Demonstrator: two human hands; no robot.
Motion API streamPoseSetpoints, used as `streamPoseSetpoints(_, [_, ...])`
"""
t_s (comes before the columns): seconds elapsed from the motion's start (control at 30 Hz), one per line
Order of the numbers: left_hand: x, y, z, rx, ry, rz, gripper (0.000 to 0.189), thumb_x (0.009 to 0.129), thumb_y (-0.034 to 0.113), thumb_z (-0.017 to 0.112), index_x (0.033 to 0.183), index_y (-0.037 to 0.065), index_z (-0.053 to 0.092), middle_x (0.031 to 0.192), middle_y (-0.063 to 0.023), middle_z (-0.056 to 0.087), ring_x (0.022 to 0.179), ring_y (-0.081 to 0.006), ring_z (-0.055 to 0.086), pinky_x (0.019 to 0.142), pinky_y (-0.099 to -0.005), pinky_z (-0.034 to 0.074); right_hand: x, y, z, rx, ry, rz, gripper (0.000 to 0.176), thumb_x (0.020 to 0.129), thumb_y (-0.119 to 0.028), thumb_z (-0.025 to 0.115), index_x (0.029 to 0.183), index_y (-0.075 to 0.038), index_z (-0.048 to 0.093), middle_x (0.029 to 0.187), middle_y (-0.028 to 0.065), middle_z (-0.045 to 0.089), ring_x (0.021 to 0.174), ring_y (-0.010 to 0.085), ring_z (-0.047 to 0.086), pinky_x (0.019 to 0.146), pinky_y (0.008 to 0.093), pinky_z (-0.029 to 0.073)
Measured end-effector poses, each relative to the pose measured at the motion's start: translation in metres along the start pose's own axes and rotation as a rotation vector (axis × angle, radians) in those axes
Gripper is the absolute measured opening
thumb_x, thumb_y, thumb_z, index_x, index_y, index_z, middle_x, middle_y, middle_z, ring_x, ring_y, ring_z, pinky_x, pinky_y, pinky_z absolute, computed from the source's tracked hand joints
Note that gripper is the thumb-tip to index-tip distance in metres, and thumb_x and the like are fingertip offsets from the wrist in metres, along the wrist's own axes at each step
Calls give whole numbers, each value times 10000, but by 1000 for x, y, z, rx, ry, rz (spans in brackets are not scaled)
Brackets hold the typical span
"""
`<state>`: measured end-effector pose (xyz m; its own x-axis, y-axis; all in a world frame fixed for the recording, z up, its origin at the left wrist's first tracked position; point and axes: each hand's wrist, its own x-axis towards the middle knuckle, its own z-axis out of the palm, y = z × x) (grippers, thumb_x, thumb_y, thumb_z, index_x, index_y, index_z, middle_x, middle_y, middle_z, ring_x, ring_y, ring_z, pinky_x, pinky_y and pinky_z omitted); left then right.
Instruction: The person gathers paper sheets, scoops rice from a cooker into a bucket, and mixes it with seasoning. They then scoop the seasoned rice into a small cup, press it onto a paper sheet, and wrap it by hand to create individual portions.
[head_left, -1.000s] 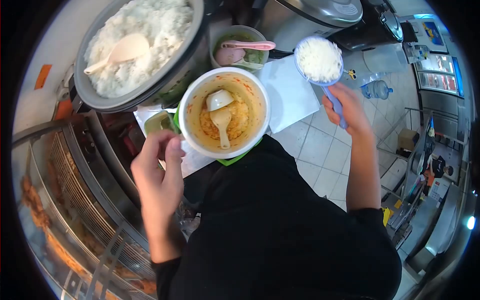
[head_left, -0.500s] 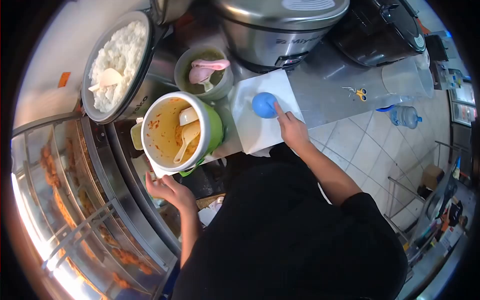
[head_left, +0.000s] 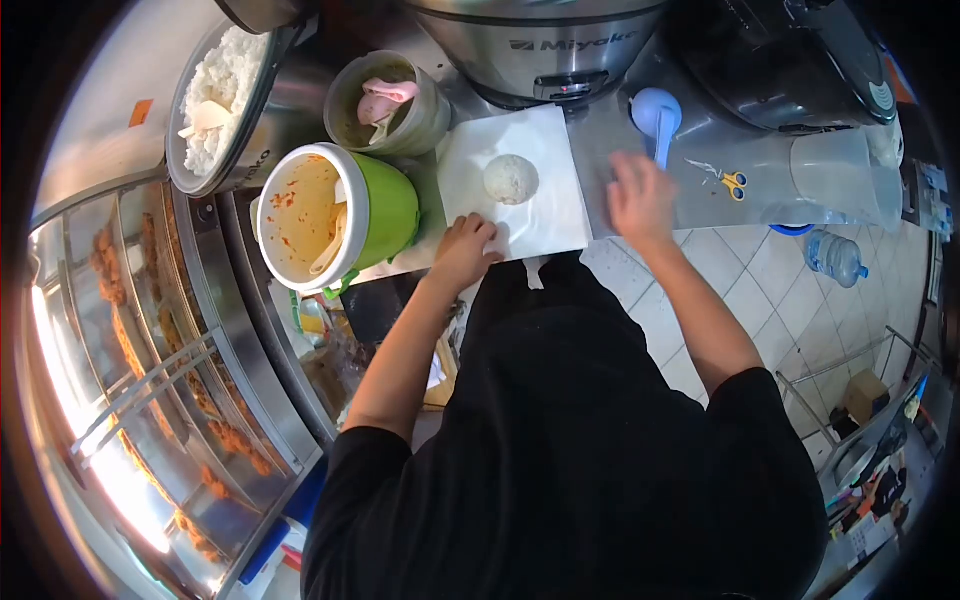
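A round mound of white rice [head_left: 511,180] sits on a sheet of white paper [head_left: 555,220] at the counter's front edge. My left hand [head_left: 465,252] is at the paper's near left corner, its bent fingers closed on the edge. To the paper's right, my right hand [head_left: 642,203] is slightly blurred, fingers apart and holding nothing. Just beyond its fingertips, a blue rice scoop [head_left: 657,112] lies on the steel counter, bowl up, handle pointing toward me.
Left of the paper stands a green-and-white tub [head_left: 385,210] with scoops inside, beside a pail [head_left: 430,120] holding pink utensils. An open rice cooker [head_left: 225,110] is farther left. A closed Miyako cooker [head_left: 540,60] stands behind. Yellow-handled scissors [head_left: 735,185] lie right.
The blue scoop has been lifted off, put down at the right and let go, uncovering the rice mound. My left hand has moved from below the green tub to the paper.
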<state>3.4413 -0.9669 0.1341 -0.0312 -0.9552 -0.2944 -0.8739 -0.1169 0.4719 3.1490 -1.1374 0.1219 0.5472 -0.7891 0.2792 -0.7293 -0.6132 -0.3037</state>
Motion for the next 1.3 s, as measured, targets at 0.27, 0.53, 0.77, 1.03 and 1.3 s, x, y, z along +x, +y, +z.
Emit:
streamPoseSetpoints(0.27, [20, -20, -15, -286, 20, -90, 124, 915, 131, 691, 939, 11, 670, 917, -186, 657, 930, -389, 615, 837, -469, 486, -6, -63, 32, 493, -382, -275, 417, 899, -276, 729, 1268, -94, 667, 1233, 85, 643, 1225, 299, 562, 1059, 439, 403])
streamPoseSetpoints(0.53, [29, -3, -22, -98, 337, 124, 228, 925, 131, 683, 1120, 36, 613, 999, -182, 664, 986, -395, 632, 862, -481, 494, -2, -49, 38, 528, -376, -87, 397, 796, 29, 655, 1179, -52, 720, 1131, 108, 667, 1079, 336, 626, 958, 432, 521])
streamPoseSetpoints(0.77, [-14, 6, 2, -95, 257, 446, 141, 818, 112, 710, 918, 80, 617, 905, -99, 599, 904, -321, 627, 863, -431, 525, 13, -32, -9, 408, -285, -647, 333, 793, 61, 665, 1101, -60, 707, 1113, 122, 690, 1123, 288, 662, 924, 408, 555])
streamPoseSetpoints(1.03, [7, 31, 24, -393, 287, -530, 283, 1056, 322, 540, 991, 57, 615, 890, -245, 705, 863, -490, 669, 773, -559, 520, 53, -17, 34, 562, -697, -241, 163, 1004, -231, 618, 998, -68, 629, 895, 185, 720, 837, 411, 696, 734, 503, 552])
streamPoseSetpoints(1.3, [50, 45, 26, -55, 143, -883, 313, 994, 356, 609, 1131, 76, 637, 978, -214, 744, 958, -418, 710, 883, -545, 495, 80, -38, 44, 116, -840, -190, 250, 997, -324, 637, 1025, -77, 654, 929, 171, 734, 905, 390, 702, 796, 522, 528])
